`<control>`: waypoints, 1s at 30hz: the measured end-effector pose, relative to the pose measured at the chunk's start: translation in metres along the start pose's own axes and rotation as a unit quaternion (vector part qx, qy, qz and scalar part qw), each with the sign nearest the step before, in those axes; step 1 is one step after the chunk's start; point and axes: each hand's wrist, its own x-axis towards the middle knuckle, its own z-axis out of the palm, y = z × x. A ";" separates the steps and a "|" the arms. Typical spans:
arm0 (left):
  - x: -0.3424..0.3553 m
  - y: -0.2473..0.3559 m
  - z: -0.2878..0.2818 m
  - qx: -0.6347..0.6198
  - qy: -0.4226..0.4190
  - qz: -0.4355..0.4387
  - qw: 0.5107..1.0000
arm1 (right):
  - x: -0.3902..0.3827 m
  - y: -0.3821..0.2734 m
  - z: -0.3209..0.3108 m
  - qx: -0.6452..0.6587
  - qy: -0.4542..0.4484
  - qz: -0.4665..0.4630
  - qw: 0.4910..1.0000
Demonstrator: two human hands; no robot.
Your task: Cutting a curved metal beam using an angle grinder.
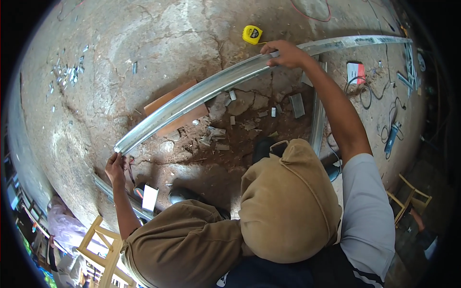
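A long galvanised metal channel [230,77] stretches across in front of me, from low on the left to the far right; the fisheye bends it. The fingers of my left hand [115,168] pinch its near left end. Farther along, my right hand [288,54] grips the channel across its width, thumb on the near side and fingers toward the far edge. A yellow tape measure [252,34] lies on the floor just beyond it, a short length of blade running toward my right hand. Beneath the channel is a reddish-brown board [178,126].
Metal offcuts [297,105] litter the cracked floor. Another channel [319,120] lies by my right leg. Rightward are a blue grinder-like tool [393,139], cables and a red-and-white packet [356,73]. Wooden stools [103,249] stand at both lower sides. Another person's arm [417,218] shows at far right.
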 end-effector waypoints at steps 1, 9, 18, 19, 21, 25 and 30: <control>-0.002 0.002 0.003 0.005 0.011 0.013 1.000 | -0.004 -0.004 0.000 0.000 -0.003 -0.003 1.000; -0.011 0.005 0.004 0.008 0.037 0.029 0.999 | -0.023 -0.020 0.005 -0.072 0.064 -0.066 0.993; -0.011 0.002 0.009 0.008 0.067 0.052 0.996 | -0.028 -0.013 0.011 -0.054 0.129 0.022 0.990; -0.010 0.000 0.011 0.002 0.067 0.058 0.996 | -0.030 -0.013 0.014 -0.052 0.128 0.020 0.990; -0.010 -0.004 0.011 0.014 0.078 0.066 0.995 | -0.035 -0.013 0.022 -0.081 0.241 -0.001 0.967; -0.012 -0.002 0.016 -0.003 0.082 0.075 0.994 | -0.049 -0.011 0.039 -0.095 0.279 -0.021 0.955; -0.013 0.000 0.010 0.000 0.076 0.071 0.995 | -0.047 -0.029 0.021 -0.093 0.177 -0.018 0.980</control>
